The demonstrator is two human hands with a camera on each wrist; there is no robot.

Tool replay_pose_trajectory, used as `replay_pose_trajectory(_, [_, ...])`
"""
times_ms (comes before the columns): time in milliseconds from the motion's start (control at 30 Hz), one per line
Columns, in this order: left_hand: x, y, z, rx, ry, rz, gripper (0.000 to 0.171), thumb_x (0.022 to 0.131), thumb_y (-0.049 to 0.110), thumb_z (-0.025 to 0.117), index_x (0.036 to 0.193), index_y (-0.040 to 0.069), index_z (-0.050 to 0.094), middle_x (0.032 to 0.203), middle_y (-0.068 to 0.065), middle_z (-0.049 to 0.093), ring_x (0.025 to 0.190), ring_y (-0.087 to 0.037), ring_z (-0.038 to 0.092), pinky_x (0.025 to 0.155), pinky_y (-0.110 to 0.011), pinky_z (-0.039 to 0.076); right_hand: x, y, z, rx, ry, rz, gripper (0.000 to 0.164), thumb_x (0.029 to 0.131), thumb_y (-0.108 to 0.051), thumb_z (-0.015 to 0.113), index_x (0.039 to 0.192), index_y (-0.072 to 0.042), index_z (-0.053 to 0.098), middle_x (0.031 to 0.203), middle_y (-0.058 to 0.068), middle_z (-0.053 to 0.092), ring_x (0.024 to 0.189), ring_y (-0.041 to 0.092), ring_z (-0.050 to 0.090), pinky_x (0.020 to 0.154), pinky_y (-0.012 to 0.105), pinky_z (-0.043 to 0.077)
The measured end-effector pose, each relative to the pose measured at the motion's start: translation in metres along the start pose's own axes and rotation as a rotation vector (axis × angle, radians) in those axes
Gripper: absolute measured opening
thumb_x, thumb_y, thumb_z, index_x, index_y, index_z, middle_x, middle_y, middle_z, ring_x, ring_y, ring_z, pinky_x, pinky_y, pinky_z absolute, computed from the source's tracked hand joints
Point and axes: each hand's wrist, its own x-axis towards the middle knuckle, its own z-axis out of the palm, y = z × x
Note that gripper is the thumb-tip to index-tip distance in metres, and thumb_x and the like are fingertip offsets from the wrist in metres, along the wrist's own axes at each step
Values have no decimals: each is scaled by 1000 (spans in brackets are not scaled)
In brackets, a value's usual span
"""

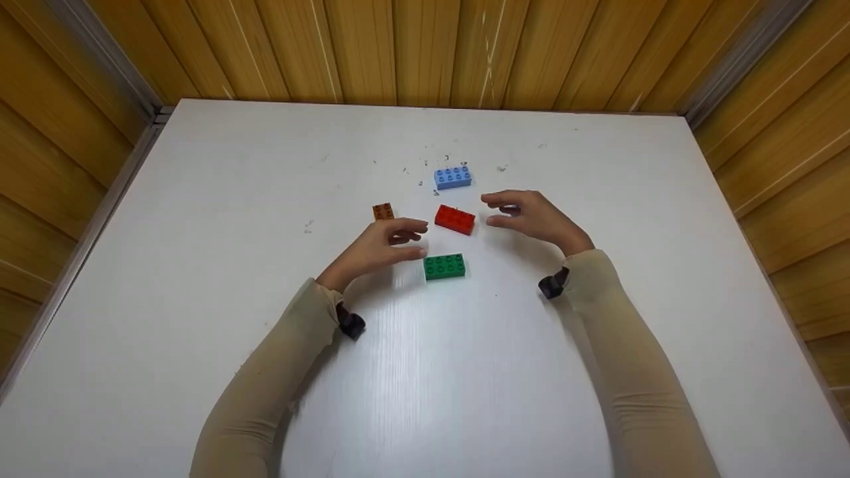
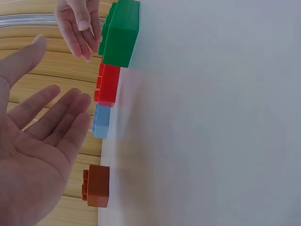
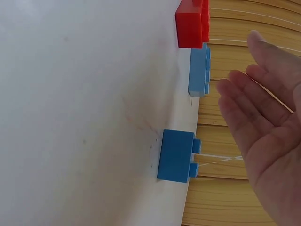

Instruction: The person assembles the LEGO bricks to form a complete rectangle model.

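Note:
My left hand hovers above the table with fingers loosely bent, holding nothing. Its thumb tip is close to a green toy brick, and an orange-brown brick is partly covered behind it. Opposite, my right hand is also raised and holds nothing, its fingertips just right of a red brick. Farther back lies a light blue brick. A darker blue brick shows in the right wrist view; in the head view my right hand mostly hides it. All the bricks stand apart, studs up.
The white table has small dark marks around the light blue brick. Yellow wood-look panels rise behind and at both sides, with metal posts at the corners. Each wrist wears a small black camera.

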Motion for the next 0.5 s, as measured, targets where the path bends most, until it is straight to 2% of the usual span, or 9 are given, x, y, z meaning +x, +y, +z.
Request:
replay_pose_trajectory(67, [-1,4,2,-1,-18,-7,51,88,22,70,134,7,56,135,-10,58,121,-26,55,108,-40,41,3,-1,2,1,-13,6,51,91,-28,66,139,-15,53,141,9,53,130,29,50,109,44,39])
replay_pose_trajectory(267, [1,1,9,27,-63,-23,52,84,25,74,132,10,59,131,-6,60,118,-21,56,106,-36,43,12,-5,10,-3,-48,14,49,92,-26,65,138,-15,53,140,7,54,128,26,50,109,45,39])
replay_pose_trajectory(300, [4,-3,10,32,-66,-19,52,83,27,75,131,12,60,130,-4,61,117,-19,57,106,-35,43,13,-5,11,-6,-53,17,49,92,-25,65,138,-15,53,139,6,55,128,26,50,109,45,39])
replay_pose_trajectory(500, [5,-3,14,62,-97,-14,51,82,23,77,130,12,61,127,-2,63,114,-18,58,105,-34,44,20,-9,15,-13,-70,54,49,91,-26,66,138,-16,54,137,5,56,126,25,52,108,45,41])
